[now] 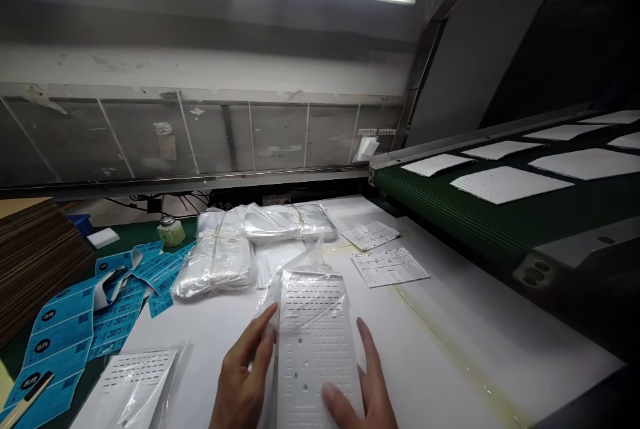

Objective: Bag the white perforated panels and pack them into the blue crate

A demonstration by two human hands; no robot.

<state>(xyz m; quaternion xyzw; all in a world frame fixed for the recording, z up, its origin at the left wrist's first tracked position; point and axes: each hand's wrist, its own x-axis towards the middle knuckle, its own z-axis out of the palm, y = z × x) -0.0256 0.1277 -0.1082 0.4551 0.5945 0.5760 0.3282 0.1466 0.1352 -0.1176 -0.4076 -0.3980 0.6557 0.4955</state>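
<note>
In the middle of the head view a stack of thin white panels (313, 342), with rows of slots and small round holes, lies lengthwise in front of me. Clear plastic bag film (315, 257) shows around its far end and left side. My left hand (247, 372) is at the stack's left edge, thumb and fingers closed on the bag film. On the other side my right hand (364, 382) grips the stack, its thumb on the top face and its fingers along the right edge. A bagged panel stack (133, 382) lies at the lower left.
Bundles of clear plastic bags (220, 259) lie beyond the stack. Two white panels (390, 267) lie right of them. A green conveyor belt (450, 229) carrying several white panels runs along the right. Blue label sheets (60, 342), a small jar (171, 232) and stacked brown board (40, 269) are left.
</note>
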